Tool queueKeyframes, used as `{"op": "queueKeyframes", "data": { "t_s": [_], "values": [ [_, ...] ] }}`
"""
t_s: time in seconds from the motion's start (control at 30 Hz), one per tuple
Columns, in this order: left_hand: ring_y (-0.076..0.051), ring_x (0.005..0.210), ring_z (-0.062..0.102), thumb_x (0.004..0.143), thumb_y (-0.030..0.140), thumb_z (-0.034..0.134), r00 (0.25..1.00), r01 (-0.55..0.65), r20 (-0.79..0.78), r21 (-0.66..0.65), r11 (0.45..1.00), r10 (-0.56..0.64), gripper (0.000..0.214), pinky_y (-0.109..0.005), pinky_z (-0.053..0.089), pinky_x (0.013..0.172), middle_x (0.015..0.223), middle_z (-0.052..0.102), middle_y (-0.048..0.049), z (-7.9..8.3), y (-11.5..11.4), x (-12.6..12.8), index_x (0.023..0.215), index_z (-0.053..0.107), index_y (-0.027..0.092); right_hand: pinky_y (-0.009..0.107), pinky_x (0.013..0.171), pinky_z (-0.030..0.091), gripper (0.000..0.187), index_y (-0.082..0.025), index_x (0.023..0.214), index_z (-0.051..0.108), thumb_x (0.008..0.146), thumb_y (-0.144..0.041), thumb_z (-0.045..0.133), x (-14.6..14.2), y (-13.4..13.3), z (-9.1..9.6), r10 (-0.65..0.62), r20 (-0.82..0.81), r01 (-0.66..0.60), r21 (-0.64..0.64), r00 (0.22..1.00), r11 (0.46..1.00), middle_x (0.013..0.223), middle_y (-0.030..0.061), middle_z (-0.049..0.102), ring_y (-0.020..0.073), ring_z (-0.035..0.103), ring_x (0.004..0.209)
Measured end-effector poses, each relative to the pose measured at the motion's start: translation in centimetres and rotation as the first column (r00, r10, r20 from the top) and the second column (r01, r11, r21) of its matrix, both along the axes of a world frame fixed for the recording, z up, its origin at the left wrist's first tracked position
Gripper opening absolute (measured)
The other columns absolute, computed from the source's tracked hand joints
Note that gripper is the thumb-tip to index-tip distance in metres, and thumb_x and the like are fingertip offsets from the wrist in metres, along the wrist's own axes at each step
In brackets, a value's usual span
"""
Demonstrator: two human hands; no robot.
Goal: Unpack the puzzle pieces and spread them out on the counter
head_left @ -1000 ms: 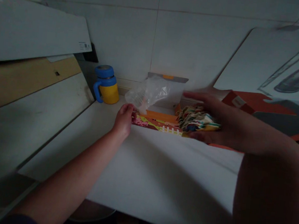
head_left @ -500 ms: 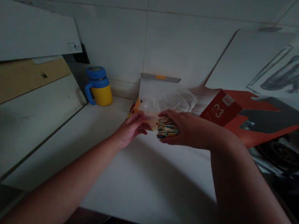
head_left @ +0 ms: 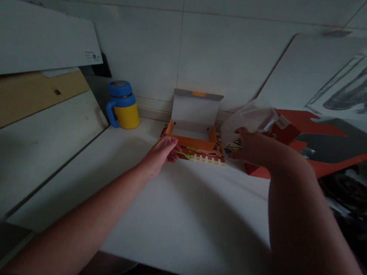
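Two bare arms reach across a white surface that runs back to a tiled wall. Large white panels lean at the left edge, and a white board with a grey drawing leans at the right, above a red carton. At the back of the surface, against the wall, stands a small orange box with its lid flap raised upright; it rests on a colourful printed sheet lying flat. A yellow mug with blue lid and handle stands left of the box, near the wall. Left hand: fingers curled loosely, tips resting on the left end of the sheet, just beside the box; grip holds nothing. Right hand: raised just right of the box, in front of the carton, grip closed on a clear plastic bag that billows up above the fingers; coloured pieces show dimly beneath the hand, too dark to identify
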State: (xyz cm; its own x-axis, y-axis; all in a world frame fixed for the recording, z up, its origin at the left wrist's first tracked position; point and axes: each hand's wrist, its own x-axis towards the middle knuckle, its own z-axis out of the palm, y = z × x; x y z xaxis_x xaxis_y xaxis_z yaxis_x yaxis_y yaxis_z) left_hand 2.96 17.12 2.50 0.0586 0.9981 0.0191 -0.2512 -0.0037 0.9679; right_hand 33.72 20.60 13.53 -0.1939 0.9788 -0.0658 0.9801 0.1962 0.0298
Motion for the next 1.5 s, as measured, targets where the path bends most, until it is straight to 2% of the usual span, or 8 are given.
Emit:
{"op": "queueKeyframes", "data": {
  "t_s": [0.17, 0.33, 0.47, 0.67, 0.97, 1.23, 1.37, 1.5],
  "values": [
    [-0.01, 0.066, 0.065, 0.085, 0.06, 0.083, 1.0, 0.021, -0.015, -0.009, 1.0, -0.021, 0.049, -0.021, 0.048, 0.058, 0.091, 0.073, -0.0018, 0.1, 0.0, 0.1, 0.104, 0.061, 0.02, 0.037, 0.06, 0.044, 0.113, -0.006, 0.172, 0.028, 0.082, -0.041, 0.086, 0.5, -0.1, -0.7, 0.016, -0.142, -0.025, -0.065, 0.99, 0.998, 0.089, 0.0196, 0.08, 0.0287, 0.07, 0.067],
    [-0.012, 0.07, 0.068, 0.085, 0.068, 0.083, 0.995, 0.094, -0.02, 0.007, 0.996, -0.094, 0.06, -0.022, 0.05, 0.059, 0.097, 0.075, -0.0047, 0.0, -0.3, 0.3, 0.111, 0.062, 0.019, 0.036, 0.058, 0.05, 0.107, -0.026, 0.164, 0.048, 0.071, -0.055, 0.094, -0.7, -1.6, 0.7, 0.17, -0.409, -0.235, -0.115, 0.897, 0.965, 0.096, 0.0099, 0.08, 0.0254, 0.069, 0.064],
    [-0.02, 0.088, 0.075, 0.081, 0.073, 0.084, 0.963, 0.27, -0.002, 0.049, 0.962, -0.27, 0.073, -0.026, 0.057, 0.066, 0.114, 0.076, -0.0109, 0.1, -0.6, 0.4, 0.125, 0.064, 0.018, 0.038, 0.078, 0.06, 0.09, -0.029, 0.152, 0.059, 0.074, -0.058, 0.093, -4.0, -2.8, 1.1, 0.358, -0.642, -0.484, -0.023, 0.678, 0.875, 0.12, 0.0086, 0.077, 0.0293, 0.075, 0.096],
    [-0.025, 0.104, 0.074, 0.086, 0.089, 0.064, 0.964, 0.244, 0.091, 0.083, 0.966, -0.251, 0.079, -0.032, 0.06, 0.081, 0.122, 0.076, -0.0123, -0.4, -0.1, 0.6, 0.125, 0.069, 0.02, 0.037, 0.072, 0.063, 0.075, -0.022, 0.148, 0.055, 0.087, -0.056, 0.083, -8.4, -4.9, -2.2, 0.149, -0.915, -0.492, -0.06, 0.375, 0.869, 0.114, 0.0083, 0.077, 0.0241, 0.075, 0.087],
    [-0.021, 0.101, 0.073, 0.095, 0.088, 0.05, 0.979, 0.172, -0.13, 0.124, 0.977, -0.156, 0.077, -0.029, 0.056, 0.082, 0.117, 0.076, -0.0125, -1.7, 0.4, 0.8, 0.125, 0.067, 0.019, 0.048, 0.1, 0.059, 0.071, -0.023, 0.151, 0.052, 0.089, -0.045, 0.079, -7.9, -10.4, -10.2, 0.261, -0.655, -0.209, 0.159, 0.709, 0.965, 0.138, 0.0175, 0.072, 0.0343, 0.074, 0.119],
    [-0.025, 0.113, 0.07, 0.098, 0.082, 0.054, 0.908, 0.297, -0.361, 0.197, 0.934, -0.213, 0.065, -0.033, 0.055, 0.091, 0.119, 0.075, -0.0107, -0.6, -1.4, 1.5, 0.12, 0.07, 0.023, 0.054, 0.117, 0.048, 0.08, -0.024, 0.16, 0.045, 0.09, -0.049, 0.078, -7.2, -10.1, -12.2, 0.229, -0.641, -0.186, 0.135, 0.733, 0.973, 0.157, 0.0192, 0.059, 0.0369, 0.06, 0.142],
    [-0.026, 0.117, 0.069, 0.099, 0.078, 0.055, 0.89, 0.324, -0.394, 0.197, 0.925, -0.228, 0.063, -0.036, 0.055, 0.098, 0.125, 0.074, -0.0129, 0.1, -2.0, 1.5, 0.123, 0.07, 0.022, 0.053, 0.113, 0.05, 0.081, -0.024, 0.155, 0.049, 0.087, -0.051, 0.083, -6.8, -9.9, -11.7, 0.151, -0.723, -0.128, 0.088, 0.674, 0.988, 0.152, 0.0179, 0.063, 0.0366, 0.064, 0.135],
    [-0.032, 0.137, 0.062, 0.094, 0.068, 0.073, 0.839, 0.422, -0.482, 0.283, 0.861, -0.252, 0.066, -0.045, 0.051, 0.112, 0.147, 0.065, -0.0177, 0.0, -2.4, 1.4, 0.141, 0.061, 0.024, 0.046, 0.111, 0.051, 0.071, -0.024, 0.143, 0.056, 0.087, -0.059, 0.083, -6.5, -9.6, -11.4, -0.01, -0.939, -0.05, -0.029, 0.345, 0.998, 0.148, 0.0138, 0.066, 0.0306, 0.066, 0.13]
  ]
}}
